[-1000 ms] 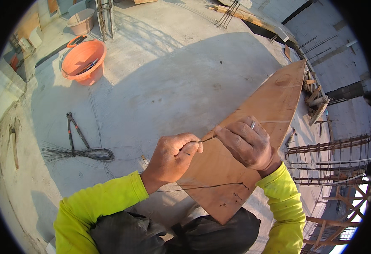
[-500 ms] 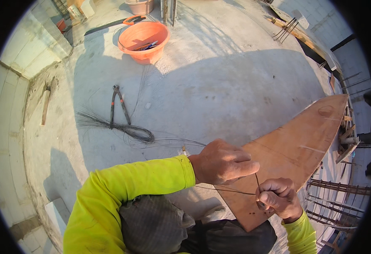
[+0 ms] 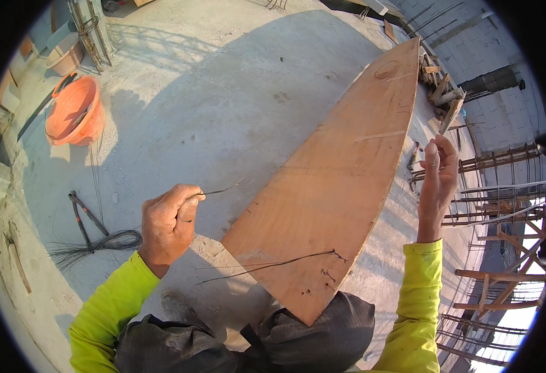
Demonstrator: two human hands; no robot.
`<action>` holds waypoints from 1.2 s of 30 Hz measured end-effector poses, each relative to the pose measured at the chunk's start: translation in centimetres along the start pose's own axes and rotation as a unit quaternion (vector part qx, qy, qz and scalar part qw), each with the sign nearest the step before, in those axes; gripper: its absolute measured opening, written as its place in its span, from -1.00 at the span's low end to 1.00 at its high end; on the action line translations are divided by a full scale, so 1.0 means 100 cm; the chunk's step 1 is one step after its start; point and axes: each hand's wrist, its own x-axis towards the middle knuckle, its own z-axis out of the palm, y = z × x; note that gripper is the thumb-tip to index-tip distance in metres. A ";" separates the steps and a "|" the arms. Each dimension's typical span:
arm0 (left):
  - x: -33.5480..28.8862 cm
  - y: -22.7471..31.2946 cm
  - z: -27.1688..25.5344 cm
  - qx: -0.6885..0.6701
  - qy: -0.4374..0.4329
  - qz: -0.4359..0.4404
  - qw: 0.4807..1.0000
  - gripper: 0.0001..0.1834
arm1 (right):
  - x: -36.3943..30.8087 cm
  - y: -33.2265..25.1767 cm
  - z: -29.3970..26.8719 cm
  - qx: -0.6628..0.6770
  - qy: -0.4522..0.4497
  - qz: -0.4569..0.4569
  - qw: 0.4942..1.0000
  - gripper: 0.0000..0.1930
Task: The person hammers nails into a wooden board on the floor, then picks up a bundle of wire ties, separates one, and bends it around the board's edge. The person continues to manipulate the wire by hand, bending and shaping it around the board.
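Note:
My left hand [image 3: 170,225] is closed around a short dark tie wire [image 3: 222,189], whose thin end points right over the concrete floor. On the right, my right hand [image 3: 438,180] is raised past the board's edge, fingers up and apart from one another, with nothing seen in it. Between the hands lies a long plywood board [image 3: 329,180], its near corner over my dark-trousered knee. A doubled strand of wire [image 3: 279,263] rests across its near end, by several small holes. To the left, a bundle of tie wire [image 3: 114,242] lies against pincers [image 3: 86,217] with dark handles.
An orange basin [image 3: 77,115] with tools inside stands at the far left, beside a saw [image 3: 36,112]. A pinkish tub [image 3: 65,56] is behind it. A wooden-handled tool [image 3: 18,264] lies near the left wall. Rebar [image 3: 490,160] and timber frames [image 3: 503,273] line the right side.
My hands have moved apart: the left went left with a wire, the right let go and rose. The view has turned right, showing more of the board. A wire strand now lies on it.

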 end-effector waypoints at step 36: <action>0.426 0.309 0.076 0.261 -0.369 -0.125 0.883 -0.79 | -0.003 0.066 0.008 0.058 -0.429 0.424 0.796 -0.26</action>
